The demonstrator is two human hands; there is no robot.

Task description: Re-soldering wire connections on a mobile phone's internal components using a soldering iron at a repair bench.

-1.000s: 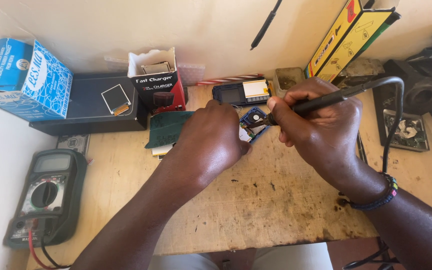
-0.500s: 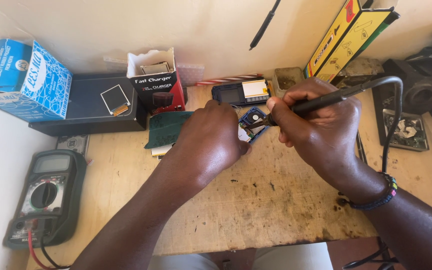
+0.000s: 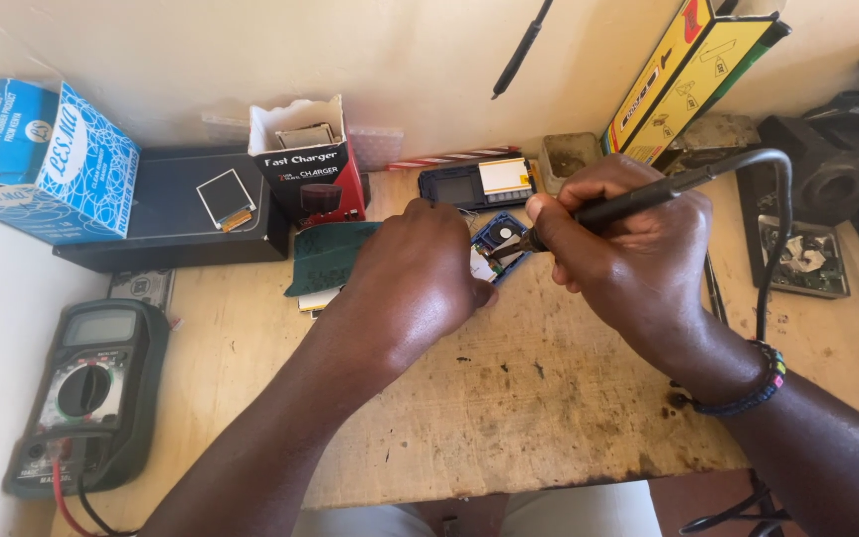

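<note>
On table (image 3: 549, 398), unchanged: left hand (image 3: 420, 278) steadying board (image 3: 502, 242), right fingers (image 3: 599, 194) gripping soldering iron (image 3: 648, 196), tip on board.

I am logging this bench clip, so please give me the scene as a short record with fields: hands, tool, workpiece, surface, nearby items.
left hand: left hand rests on the small blue circuit board, steadying it
right hand: right hand grips the soldering iron like a pen
tool tip: at the board
cord: black cord loops past the right wrist
surface: worn wooden table
nearby left: multimeter, blue box
nearby back: open red and black box, yellow box
</note>
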